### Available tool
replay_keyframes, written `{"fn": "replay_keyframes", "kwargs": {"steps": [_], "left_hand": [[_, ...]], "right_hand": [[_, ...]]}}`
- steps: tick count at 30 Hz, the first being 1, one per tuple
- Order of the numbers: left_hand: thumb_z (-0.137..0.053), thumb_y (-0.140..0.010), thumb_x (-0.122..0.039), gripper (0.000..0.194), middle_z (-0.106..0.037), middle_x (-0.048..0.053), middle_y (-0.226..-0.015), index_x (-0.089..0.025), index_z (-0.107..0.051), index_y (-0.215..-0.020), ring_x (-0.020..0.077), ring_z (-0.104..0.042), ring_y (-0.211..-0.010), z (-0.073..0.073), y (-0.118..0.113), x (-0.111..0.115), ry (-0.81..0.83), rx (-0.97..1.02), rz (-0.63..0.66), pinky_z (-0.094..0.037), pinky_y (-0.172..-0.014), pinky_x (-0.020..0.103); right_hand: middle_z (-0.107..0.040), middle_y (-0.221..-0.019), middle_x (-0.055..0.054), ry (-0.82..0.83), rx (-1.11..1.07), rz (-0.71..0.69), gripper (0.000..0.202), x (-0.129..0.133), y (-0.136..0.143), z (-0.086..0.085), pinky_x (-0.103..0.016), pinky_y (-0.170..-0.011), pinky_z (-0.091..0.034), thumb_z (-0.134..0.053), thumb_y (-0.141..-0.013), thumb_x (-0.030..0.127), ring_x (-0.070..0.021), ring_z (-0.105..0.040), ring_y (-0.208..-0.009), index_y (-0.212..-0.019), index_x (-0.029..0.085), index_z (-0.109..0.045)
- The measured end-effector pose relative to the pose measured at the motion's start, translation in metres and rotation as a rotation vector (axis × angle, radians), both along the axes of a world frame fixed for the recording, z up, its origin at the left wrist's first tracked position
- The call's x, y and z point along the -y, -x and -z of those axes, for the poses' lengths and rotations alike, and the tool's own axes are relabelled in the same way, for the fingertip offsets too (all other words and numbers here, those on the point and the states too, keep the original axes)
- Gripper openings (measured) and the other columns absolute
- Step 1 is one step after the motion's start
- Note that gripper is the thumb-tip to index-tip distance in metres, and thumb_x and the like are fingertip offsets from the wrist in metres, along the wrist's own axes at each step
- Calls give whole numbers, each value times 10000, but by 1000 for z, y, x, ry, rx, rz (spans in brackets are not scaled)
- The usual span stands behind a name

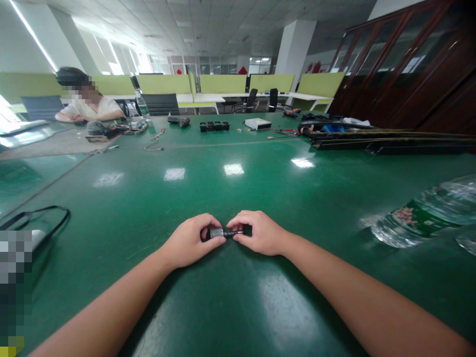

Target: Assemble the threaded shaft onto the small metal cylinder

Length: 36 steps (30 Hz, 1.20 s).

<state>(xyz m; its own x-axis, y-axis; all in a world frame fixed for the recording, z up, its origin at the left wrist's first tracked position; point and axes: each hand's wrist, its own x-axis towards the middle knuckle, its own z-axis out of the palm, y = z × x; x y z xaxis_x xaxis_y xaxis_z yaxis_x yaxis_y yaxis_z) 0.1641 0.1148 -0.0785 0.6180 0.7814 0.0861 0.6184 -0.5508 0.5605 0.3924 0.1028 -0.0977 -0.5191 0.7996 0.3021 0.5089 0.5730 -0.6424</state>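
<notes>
A small cylindrical part [216, 232] lies level between my hands, just over the green table. Its left section is a silver cylinder; to the right it narrows to a dark ribbed section ending in a thin metal shaft. My left hand [193, 240] curls its fingers and thumb around the silver section. Thumb and fingers of my right hand [260, 232] close about the ribbed section, while the shaft points into the hollow of that palm. The part's left end is partly hidden by my left hand.
Large water bottles [416, 218] lie at the right. A blurred-out device with a black strap [55, 210] sits at the left edge. Farther back are a cordless drill [179, 121], a black tray [214, 126], a silver box [258, 123] and black rails [372, 139]. A person [89, 101] sits at the far left.
</notes>
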Motion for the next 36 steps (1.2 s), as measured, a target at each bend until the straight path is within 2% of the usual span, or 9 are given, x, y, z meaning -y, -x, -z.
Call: {"fn": "replay_keyframes", "kwargs": {"steps": [5, 11, 23, 36], "left_hand": [[-651, -819, -430, 268, -592, -3, -740, -189, -662, -937, 148, -521, -655, 0, 1, -1, 0, -1, 3, -374, -595, 246], [-712, -759, -427, 297, -586, -10, -736, -189, -654, -926, 148, -528, -659, 4, 0, -2, 13, 3, -20, -371, -591, 241], [-687, -784, -441, 295, -597, -2, -728, -179, -670, -918, 152, -537, -652, 2, -1, -2, 30, 7, -55, -376, -589, 250], [-682, -798, -431, 274, -592, -7, -731, -182, -665, -910, 148, -533, -654, 2, 0, -1, 28, 5, -41, -377, -597, 249]], "right_hand": [[-677, -832, -38, -15, 45, -30, 182, 0, 1, -2, -279, -740, -470, -662, -782, 141, -158, -601, -787, -951, 167, -722], [-703, -921, -53, -48, 41, -67, 228, 0, 2, 0, -303, -803, -474, -668, -802, 165, -178, -616, -865, -1022, 182, -725], [-703, -903, -56, -51, 42, -69, 217, 1, 2, -1, -301, -787, -470, -688, -803, 203, -179, -615, -849, -1015, 177, -729], [-694, -851, -44, -46, 30, -69, 181, 1, 1, -3, -279, -758, -461, -656, -804, 155, -160, -612, -809, -966, 169, -738]]}}
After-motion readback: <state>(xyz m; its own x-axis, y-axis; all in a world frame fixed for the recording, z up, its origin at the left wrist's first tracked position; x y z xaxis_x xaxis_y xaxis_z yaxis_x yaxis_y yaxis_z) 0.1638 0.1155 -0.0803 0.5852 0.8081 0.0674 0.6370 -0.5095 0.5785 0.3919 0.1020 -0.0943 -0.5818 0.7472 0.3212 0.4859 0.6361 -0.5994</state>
